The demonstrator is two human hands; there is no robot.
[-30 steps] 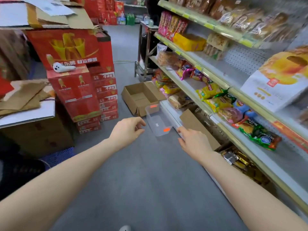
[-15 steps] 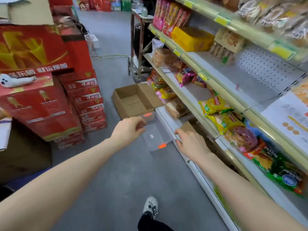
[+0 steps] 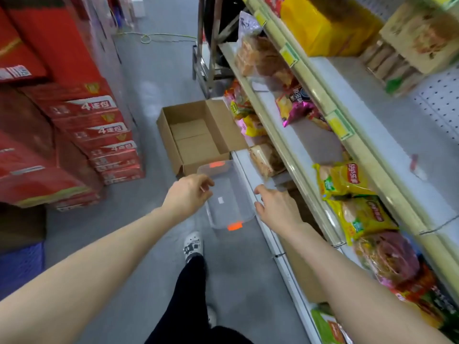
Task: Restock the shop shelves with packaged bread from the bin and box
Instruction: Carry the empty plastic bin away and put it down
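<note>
Both grips hold nothing: the left grip (image 3: 188, 194) has its fingers loosely curled, while the right grip (image 3: 278, 207) has them spread and nearly straight. Between the two, and reaching a little beyond them, stands the bin (image 3: 231, 192), a clear tub with an orange latch at each end, set on the floor (image 3: 139, 232). Its long axis runs away from the person, leaning slightly left at the far end, so each grip faces one long side. The left grip overlaps the left rim and the right grip lies just beside the right rim; I cannot tell whether either touches the plastic. The left grip looks the nearer. No bread shows inside the bin, and the floor reads straight through it. Beyond the grips, at the bin's far end, lies the box (image 3: 223, 127), open, its bottom bare as far as can be seen. Right of the right grip runs the shelf (image 3: 315, 145), with bread (image 3: 265, 157) low down near the bin and more packs above. Left of the left grip, well apart, stand red cartons (image 3: 104, 135). By my judgement the next move is a hold on both long walls, closing inward evenly.
</note>
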